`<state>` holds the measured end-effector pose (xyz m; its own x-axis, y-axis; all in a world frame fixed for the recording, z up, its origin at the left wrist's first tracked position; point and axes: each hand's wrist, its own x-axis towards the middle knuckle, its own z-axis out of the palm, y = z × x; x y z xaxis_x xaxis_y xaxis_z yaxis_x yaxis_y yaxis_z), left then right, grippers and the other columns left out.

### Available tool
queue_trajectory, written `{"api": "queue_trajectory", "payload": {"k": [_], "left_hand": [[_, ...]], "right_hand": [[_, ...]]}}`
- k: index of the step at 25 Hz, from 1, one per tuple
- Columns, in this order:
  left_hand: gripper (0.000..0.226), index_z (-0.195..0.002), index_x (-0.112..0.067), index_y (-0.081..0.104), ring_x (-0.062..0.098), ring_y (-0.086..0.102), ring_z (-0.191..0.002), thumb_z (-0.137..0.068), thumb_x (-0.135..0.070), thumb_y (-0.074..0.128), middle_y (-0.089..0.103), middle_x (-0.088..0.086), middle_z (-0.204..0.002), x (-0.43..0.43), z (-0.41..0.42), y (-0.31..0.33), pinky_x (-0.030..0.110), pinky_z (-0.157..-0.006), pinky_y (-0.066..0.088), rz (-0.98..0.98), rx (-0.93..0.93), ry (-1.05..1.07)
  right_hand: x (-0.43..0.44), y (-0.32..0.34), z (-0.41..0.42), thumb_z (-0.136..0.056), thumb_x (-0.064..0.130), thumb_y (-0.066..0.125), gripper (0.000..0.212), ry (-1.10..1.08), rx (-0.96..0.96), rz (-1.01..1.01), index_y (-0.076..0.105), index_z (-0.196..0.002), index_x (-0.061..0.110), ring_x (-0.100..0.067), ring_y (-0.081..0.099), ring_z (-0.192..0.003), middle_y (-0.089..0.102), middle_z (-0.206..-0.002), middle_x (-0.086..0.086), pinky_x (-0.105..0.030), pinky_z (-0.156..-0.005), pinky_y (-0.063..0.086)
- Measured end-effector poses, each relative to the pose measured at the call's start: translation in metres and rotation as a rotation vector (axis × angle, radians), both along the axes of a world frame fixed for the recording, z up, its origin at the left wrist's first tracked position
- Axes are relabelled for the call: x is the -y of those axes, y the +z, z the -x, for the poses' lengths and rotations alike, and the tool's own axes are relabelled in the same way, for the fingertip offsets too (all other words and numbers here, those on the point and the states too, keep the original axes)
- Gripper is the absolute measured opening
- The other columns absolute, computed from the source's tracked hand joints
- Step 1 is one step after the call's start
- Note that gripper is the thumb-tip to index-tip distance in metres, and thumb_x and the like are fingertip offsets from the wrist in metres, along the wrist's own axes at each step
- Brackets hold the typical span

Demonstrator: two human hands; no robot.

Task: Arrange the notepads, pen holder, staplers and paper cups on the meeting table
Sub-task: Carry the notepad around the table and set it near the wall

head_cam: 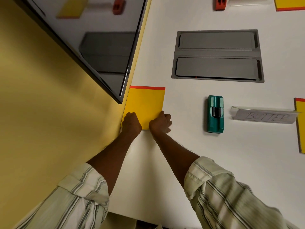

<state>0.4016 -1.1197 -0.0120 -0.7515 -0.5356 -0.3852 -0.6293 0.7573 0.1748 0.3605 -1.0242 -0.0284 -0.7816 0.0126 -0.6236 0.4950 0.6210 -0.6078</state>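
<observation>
White table top fills most of the view, from 12 o'clock down to 6 o'clock. A yellow wall takes up the 9 o'clock side. A big black screen hangs on it at 11 o'clock and shows the table like a mirror.

A gray hatch is sunk into the table at 1 o'clock. The yellow notepad with a red strip lies flat near the middle. Its left side runs right along the table edge by the wall. A second notepad peeks in at 3 o'clock, and a third notepad sits at the top right. A bent clear name card lies just left of the second pad. A green stapler lies well apart from the middle pad, toward 3 o'clock. A red stapler sits at 12 o'clock.

Both hands are on the middle pad, with a bit of the pad showing between them. The left hand is curled on its near left corner. The right hand pinches its near right side.

The pad seems to be getting set in its spot. It is very close to the edge, so a push to the left could tip it off the table by the wall. If one hand pushes harder than the other, the pad could end up crooked. A hard squeeze could bend its corners.
</observation>
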Motion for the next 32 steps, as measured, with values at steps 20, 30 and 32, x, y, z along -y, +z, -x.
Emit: {"api": "queue_trajectory", "payload": {"k": [20,30,32], "left_hand": [[0.042,-0.134,0.005,0.040,0.035,0.042,-0.129,-0.100,-0.019,0.042,0.044,0.024,-0.140,-0.057,-0.031,0.027,0.037,-0.102,0.034,-0.244,-0.010,-0.034],[0.060,-0.148,-0.006,0.022,0.032,0.007,-0.147,-0.101,-0.043,0.027,0.017,0.016,-0.157,-0.115,-0.103,0.046,0.041,-0.118,0.011,-0.076,-0.081,-0.344],[0.063,-0.148,-0.007,0.021,0.032,0.007,-0.147,-0.100,-0.047,0.025,0.017,0.015,-0.157,-0.128,-0.131,0.051,0.041,-0.119,0.011,-0.087,-0.102,-0.377]], "right_hand": [[-0.064,0.019,-0.041,-0.093,0.005,0.047,0.049,0.110,-0.272,0.223,0.037,-0.141,-0.003,-0.034,0.039,-0.134,0.043,-0.143,-0.020,-0.037,-0.109,0.030],[-0.128,0.042,-0.116,-0.100,0.033,0.036,0.058,0.422,-0.419,-0.160,0.025,-0.146,0.000,-0.031,0.023,-0.143,0.027,-0.154,-0.018,-0.044,-0.115,0.022],[-0.142,0.049,-0.147,-0.101,0.037,0.032,0.062,0.426,-0.388,-0.218,0.016,-0.150,0.003,-0.030,0.010,-0.147,0.014,-0.159,-0.015,-0.047,-0.118,0.014]]}}
